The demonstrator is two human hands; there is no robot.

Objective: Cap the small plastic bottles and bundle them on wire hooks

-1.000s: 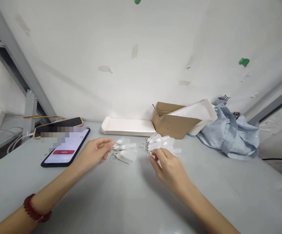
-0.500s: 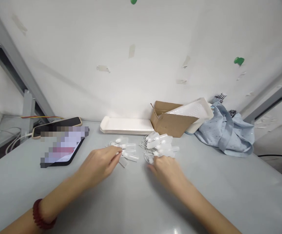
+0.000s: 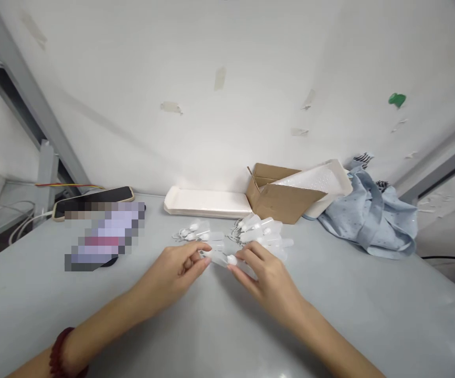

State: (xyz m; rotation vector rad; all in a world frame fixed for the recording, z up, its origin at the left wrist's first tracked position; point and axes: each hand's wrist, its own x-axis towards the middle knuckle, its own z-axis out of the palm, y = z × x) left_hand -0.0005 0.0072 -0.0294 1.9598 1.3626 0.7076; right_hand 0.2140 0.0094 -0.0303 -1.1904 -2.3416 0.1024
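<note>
Your right hand [image 3: 272,270] has shifted left, grip pinching piece [image 3: 232,260] by right pile [image 3: 268,229], toward desk's [image 3: 211,331] back edge: looks separated. Your left hand [image 3: 174,270] at second piece [image 3: 218,258] beside left pile [image 3: 201,228]; can't tell if pinched.

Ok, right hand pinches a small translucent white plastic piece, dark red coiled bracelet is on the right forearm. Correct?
Not quite: the head view shows the dark red coiled bracelet on the left forearm, not the right. The right hand does pinch a small translucent white plastic piece.
</note>
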